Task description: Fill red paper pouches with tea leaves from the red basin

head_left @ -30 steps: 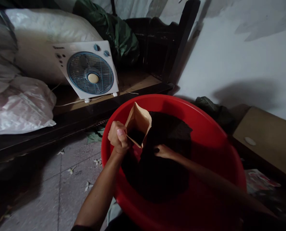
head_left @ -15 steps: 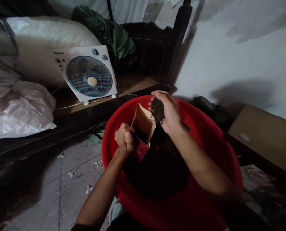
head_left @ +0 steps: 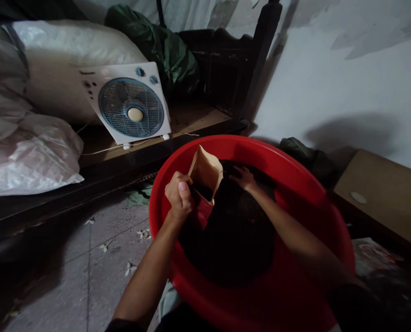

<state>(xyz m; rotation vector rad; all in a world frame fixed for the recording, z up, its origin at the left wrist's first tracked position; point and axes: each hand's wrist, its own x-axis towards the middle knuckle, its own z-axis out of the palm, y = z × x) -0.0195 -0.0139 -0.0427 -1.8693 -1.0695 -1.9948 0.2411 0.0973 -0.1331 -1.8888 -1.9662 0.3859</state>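
My left hand point(head_left: 179, 196) is closed on the near left edge of a paper bag point(head_left: 204, 173), tan inside and red outside. The bag stands tilted with its mouth open, and dark stuff shows low inside it. Around it is a wide red plastic tub point(head_left: 305, 180), holding a heap of dark, loose, leafy material point(head_left: 233, 244) too dim to name surely. Just right of the bag, my right hand point(head_left: 244, 178) reaches down onto the heap, fingers spread. Its fingertips blend into the dark material.
Beyond the tub, a white box fan point(head_left: 132, 108) stands on a low wooden platform beside large white plastic sacks point(head_left: 49, 152) and a green bundle point(head_left: 171, 60). A tan board point(head_left: 381, 193) lies at the right by the wall. Pale scraps point(head_left: 129, 267) dot the tiled floor.
My right hand has dropped from above the bag's right edge onto the heap, and the clump of dark material it held is gone from it. My left hand keeps its hold on the bag.
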